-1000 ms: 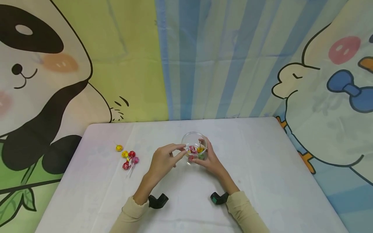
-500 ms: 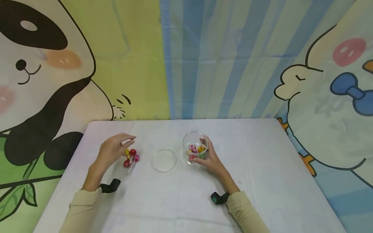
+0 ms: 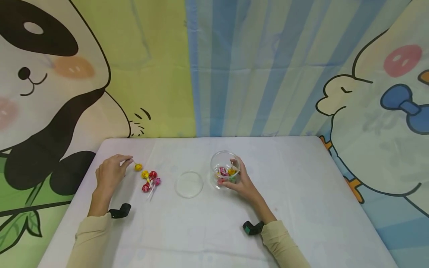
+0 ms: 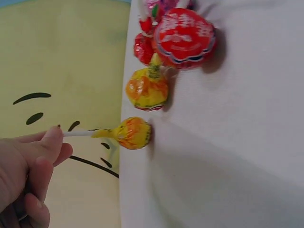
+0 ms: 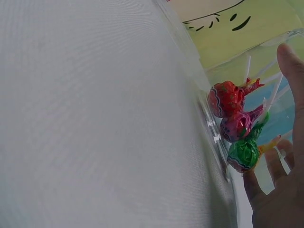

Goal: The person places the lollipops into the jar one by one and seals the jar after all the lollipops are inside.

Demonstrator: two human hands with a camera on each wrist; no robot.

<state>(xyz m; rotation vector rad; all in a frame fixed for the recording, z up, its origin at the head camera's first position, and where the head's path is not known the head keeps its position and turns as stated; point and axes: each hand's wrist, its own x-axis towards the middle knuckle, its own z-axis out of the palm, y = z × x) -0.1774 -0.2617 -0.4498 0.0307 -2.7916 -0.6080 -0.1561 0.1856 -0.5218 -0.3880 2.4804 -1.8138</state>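
Observation:
At the table's left, my left hand (image 3: 110,172) pinches the white stick of a yellow lollipop (image 3: 138,167) between thumb and fingertips. In the left wrist view this lollipop's yellow-orange wrapped head (image 4: 135,133) points away from the fingers, close to the white tabletop. Beside it lie several more lollipops, a yellow one (image 3: 145,174), a red one (image 3: 152,174) and a purple-pink one (image 3: 157,181) among them. My right hand (image 3: 242,182) grips a clear jar (image 3: 219,160) from its right side. Through the jar's wall show red, purple and green lollipops (image 5: 244,154), sticks upward.
A clear round lid (image 3: 188,184) lies flat between the lollipop pile and the jar. The white table (image 3: 318,208) reaches back to a printed cloth (image 3: 251,74) with stripes and cartoon animals.
My left hand has moved from the jar's rim leftward, past the lollipop pile, and now pinches the yellow lollipop's stick. The right hand stays on the jar.

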